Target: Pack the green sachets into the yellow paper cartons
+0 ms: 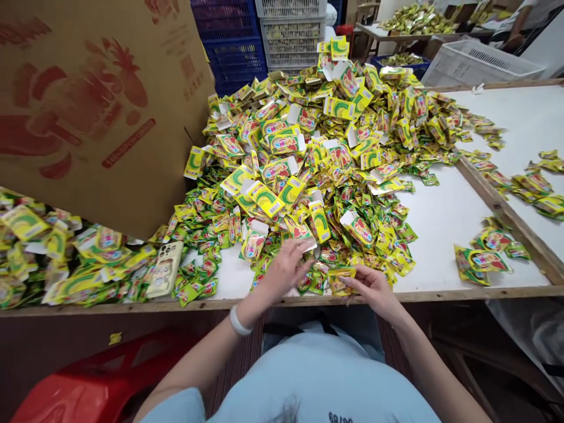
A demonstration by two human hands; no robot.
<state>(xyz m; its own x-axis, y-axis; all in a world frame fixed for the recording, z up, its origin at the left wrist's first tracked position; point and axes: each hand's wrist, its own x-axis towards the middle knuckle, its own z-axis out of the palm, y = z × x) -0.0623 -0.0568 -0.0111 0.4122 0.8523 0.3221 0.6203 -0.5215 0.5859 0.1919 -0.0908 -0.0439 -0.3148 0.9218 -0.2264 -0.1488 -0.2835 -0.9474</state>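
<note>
Over the near edge of a heap of small candy packets and boxes, my left hand (284,270) reaches with fingers stretched out and thumb apart. Its fingertips are at the white flap of a small yellow box (299,229); whether they grip it I cannot tell. My right hand (374,289) pinches yellow candy packets (338,282) between thumb and fingers, just above the table's front edge. Green and yellow candy packets (317,279) lie between the two hands. Small yellow boxes with open white flaps, such as one box (358,228), lie across the heap (286,147).
A large printed carton (101,106) leans over the heap at left. A phone (165,269) lies near the front edge. A wooden strip (497,202) divides the white table (434,235); loose packets (482,261) lie at right. Crates (293,38) stand behind. A red stool (88,382) is below left.
</note>
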